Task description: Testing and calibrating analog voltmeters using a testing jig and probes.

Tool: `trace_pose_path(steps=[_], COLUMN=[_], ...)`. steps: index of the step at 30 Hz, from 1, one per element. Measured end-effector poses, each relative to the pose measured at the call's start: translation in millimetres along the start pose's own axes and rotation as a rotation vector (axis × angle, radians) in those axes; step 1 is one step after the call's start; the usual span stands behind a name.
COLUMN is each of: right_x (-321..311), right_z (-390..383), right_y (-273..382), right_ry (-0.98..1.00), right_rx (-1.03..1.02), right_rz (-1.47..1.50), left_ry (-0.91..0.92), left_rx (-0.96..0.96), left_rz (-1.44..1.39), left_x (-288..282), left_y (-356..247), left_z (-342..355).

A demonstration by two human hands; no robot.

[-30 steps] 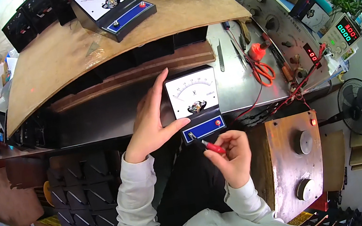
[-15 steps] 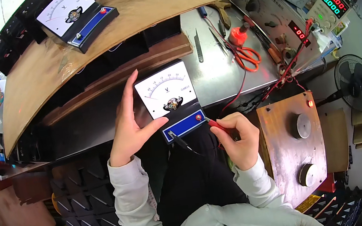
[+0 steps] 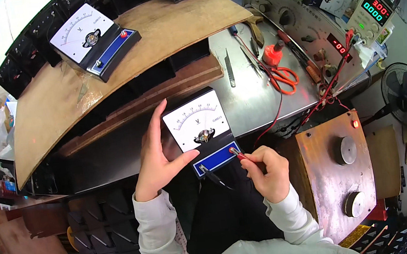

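Observation:
My left hand (image 3: 157, 155) grips a black and white desk voltmeter (image 3: 196, 115) by its left side, thumb across the lower front and fingers along the edge. The meter is tilted up over my lap at the bench edge. A black clip (image 3: 213, 177) is fixed to its left terminal, and a wire trails from it. My right hand (image 3: 269, 170) pinches a red clip (image 3: 240, 156), its metal tip touching the red terminal (image 3: 233, 150) on the blue strip. The needle, faintly visible, stands right of mid-scale.
A similar voltmeter (image 3: 93, 38) stands on the wooden board (image 3: 156, 30) ahead. Tweezers (image 3: 230, 69), orange-handled scissors (image 3: 287, 82) and a red bottle (image 3: 272, 56) lie on the metal bench. Right are a lit power supply (image 3: 370, 10), a wooden box with two metal knobs (image 3: 335, 170) and a fan (image 3: 405, 95).
The red clip has moved from beside the red terminal onto it. The needle has swung from the left end toward the right. The whole view has shifted, with the bench lower in the picture.

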State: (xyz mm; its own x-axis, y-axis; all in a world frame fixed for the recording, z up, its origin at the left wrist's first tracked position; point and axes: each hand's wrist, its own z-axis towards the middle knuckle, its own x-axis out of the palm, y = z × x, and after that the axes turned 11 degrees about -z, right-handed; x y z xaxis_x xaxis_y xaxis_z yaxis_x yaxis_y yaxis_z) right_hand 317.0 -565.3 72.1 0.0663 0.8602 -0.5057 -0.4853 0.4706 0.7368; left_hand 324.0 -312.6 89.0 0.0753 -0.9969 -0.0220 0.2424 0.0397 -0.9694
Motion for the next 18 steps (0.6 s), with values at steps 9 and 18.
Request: trace_pose_path(steps=[9, 18], right_x=[6.0, 4.4], right_z=[1.6, 25.0], right_y=[7.8, 40.5], right_ry=[-0.059, -0.056], right_rx=[-0.034, -0.091], right_rz=[-0.056, -0.152], left_ry=[0.01, 0.061], left_rx=[0.012, 0.014], left_rz=[-0.094, -0.101], left_x=[-2.7, 19.2], left_y=[0.2, -16.9], left_z=[3.4, 0.9])
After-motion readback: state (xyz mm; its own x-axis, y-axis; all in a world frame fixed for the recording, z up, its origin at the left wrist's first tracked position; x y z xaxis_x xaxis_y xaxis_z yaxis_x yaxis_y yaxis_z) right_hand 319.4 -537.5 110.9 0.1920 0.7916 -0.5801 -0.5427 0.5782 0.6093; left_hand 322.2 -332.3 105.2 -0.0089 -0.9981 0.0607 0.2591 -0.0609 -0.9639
